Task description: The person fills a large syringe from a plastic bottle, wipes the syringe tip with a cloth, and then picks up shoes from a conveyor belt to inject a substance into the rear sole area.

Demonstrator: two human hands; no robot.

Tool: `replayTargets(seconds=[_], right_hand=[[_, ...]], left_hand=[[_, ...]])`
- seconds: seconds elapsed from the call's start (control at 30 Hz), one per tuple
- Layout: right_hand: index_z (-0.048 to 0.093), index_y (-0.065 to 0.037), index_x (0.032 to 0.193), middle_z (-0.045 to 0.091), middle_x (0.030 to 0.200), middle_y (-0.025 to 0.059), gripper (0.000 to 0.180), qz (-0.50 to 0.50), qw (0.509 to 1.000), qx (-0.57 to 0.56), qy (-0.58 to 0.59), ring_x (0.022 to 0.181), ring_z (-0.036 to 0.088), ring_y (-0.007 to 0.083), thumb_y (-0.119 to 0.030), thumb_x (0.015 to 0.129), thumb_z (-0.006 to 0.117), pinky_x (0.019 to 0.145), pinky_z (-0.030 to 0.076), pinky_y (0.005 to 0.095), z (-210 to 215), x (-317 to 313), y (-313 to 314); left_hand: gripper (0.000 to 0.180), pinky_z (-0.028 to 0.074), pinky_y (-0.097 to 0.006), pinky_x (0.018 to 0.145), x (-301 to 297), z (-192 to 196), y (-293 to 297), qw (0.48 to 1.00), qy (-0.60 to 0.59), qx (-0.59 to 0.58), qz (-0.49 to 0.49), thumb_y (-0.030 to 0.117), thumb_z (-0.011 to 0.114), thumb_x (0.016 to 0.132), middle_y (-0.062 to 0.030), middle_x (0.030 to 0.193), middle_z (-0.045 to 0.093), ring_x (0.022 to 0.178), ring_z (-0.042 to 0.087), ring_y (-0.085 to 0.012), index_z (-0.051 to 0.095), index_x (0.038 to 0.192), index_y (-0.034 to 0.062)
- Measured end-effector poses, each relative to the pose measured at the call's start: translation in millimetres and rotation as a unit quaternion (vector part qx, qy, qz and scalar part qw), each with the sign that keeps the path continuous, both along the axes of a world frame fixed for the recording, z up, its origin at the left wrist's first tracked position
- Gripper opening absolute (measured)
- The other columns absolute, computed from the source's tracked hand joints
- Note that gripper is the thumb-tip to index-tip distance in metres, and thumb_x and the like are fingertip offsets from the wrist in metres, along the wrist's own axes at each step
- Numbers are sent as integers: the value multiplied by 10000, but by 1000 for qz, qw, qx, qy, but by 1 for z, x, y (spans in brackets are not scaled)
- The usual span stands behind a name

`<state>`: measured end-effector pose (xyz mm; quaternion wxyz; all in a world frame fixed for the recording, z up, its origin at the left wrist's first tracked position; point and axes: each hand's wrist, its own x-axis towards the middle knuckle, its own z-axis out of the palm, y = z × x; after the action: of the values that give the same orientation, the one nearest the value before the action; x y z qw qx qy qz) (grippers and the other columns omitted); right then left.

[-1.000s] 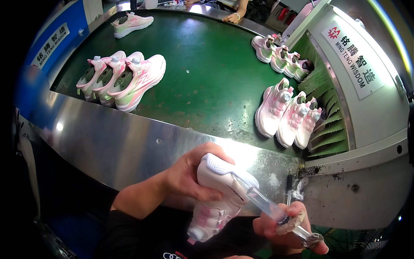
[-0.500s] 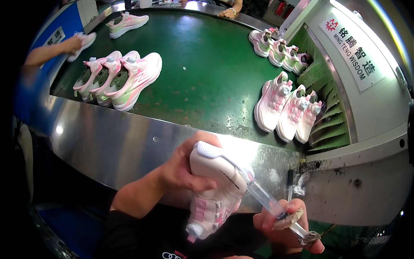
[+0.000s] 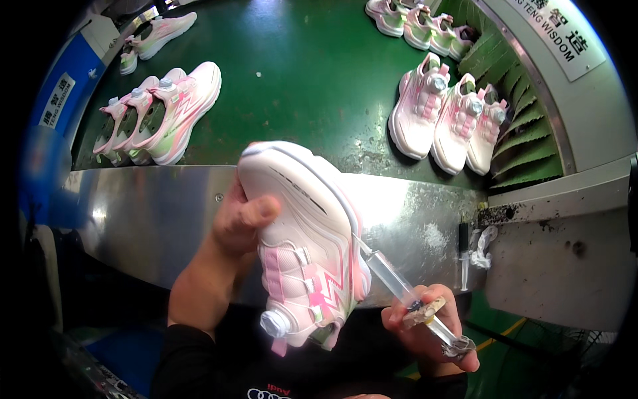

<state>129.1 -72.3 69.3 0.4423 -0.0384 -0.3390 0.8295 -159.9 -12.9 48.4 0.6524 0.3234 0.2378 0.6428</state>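
The left hand [image 3: 236, 223] is gripping 1 pink-and-white shoe [image 3: 296, 223], now showing more side than 0.5 seconds earlier; the right hand [image 3: 446, 319] is holding a syringe [image 3: 392, 274] at its sole [image 3: 333, 178].

White lettered sign [image 3: 557, 32] on grey housing [image 3: 591, 126], similar label [image 3: 58, 100] on blue panel [image 3: 81, 78]; black shirt [image 3: 325, 376]: ring logo [image 3: 269, 394], red lettering [image 3: 278, 384]; held shoe [image 3: 296, 226]: dark print [image 3: 307, 196].

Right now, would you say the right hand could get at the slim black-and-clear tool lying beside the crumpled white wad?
Probably not straight away: the right hand holds a clear plastic syringe at the pink-and-white shoe. The slim tool looks close, though, and nothing appears to cover it.
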Motion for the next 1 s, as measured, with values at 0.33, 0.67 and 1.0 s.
replayTargets(seconds=[0.33, 0.67, 1.0], right_hand=[[292, 34, 1322, 428, 1187, 195, 1102, 0, 996, 2, -85, 1116, 468, 288, -608, 573, 783, 942, 389, 377, -12, 11, -16], [374, -21, 1270, 495, 1128, 215, 949, -20, 990, -8, -140, 997, 507, 281, -596, 622, 761, 805, 382, 361, -13, 24, -38], [427, -2, 1233, 534, 1075, 210, 960, -48, 991, 9, -125, 924, 528, 254, -636, 592, 755, 767, 409, 326, -35, 35, -52]], left_hand=[[524, 506, -364, 866, -4, -14, 11, 997, -40, -73, 2, 251, 623, 792, -165, 1095, 604, 972, 620, -248, 480, 1213, -26], [496, 505, -397, 877, -11, -30, 19, 988, -99, -98, -62, 287, 560, 863, -198, 1113, 596, 997, 612, -270, 470, 1213, -53], [483, 503, -404, 878, -6, -33, 26, 975, -136, -164, -58, 321, 573, 856, -184, 1106, 603, 1001, 610, -272, 497, 1190, -21]])
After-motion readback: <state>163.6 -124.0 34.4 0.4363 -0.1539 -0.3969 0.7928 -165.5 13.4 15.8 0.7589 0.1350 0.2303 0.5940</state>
